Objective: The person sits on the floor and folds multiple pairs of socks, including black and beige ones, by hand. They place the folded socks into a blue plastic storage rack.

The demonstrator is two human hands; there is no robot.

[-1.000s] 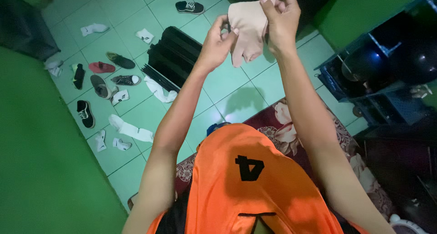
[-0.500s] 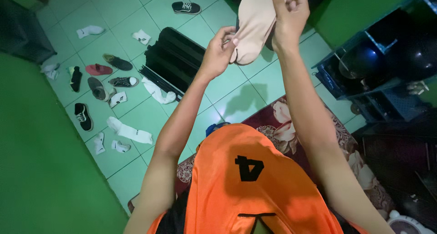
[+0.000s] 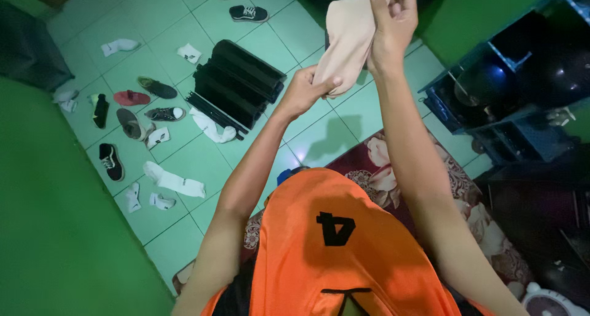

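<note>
Soft beige fabric sock: hanging lengthwise between both hands, right hand pinching its upper end, left hand gripping the lower end directly below, above the green tiled floor.

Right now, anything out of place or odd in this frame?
Yes: shoes and white socks lie scattered singly across the tiled floor, not paired. One white sock is draped against the black ribbed case. The beige sock is stretched between left hand and right hand.
</note>
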